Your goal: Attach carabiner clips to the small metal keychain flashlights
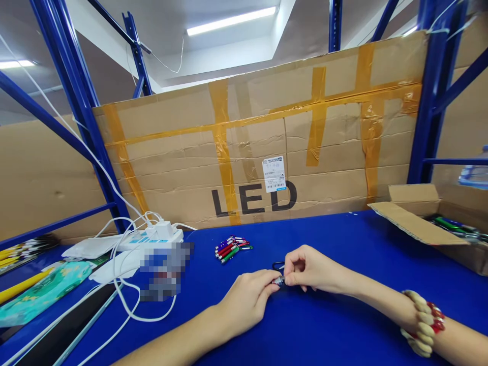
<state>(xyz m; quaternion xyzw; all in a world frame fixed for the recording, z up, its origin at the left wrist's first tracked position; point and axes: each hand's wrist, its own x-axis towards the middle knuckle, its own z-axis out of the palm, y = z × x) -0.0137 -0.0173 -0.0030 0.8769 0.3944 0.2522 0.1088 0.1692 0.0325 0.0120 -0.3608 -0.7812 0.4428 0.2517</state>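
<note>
Both my hands rest on the blue table top (335, 239) and meet over one small keychain light (278, 280). My left hand (246, 300) is closed and pinches its silver end. My right hand (305, 268) is closed on its other end, next to a dark clip ring (277, 266). Most of the light's body is hidden by my fingers. A small pile of several coloured keychain lights (231, 248), red, green and purple, lies on the table just beyond my hands.
An open cardboard box (415, 223) with more coloured lights stands at the right. A white power strip (152, 238) with white cables (131, 305) lies at the left, beside a teal packet (46, 292). A taped "LED" carton (267, 152) forms the back wall between blue rack posts.
</note>
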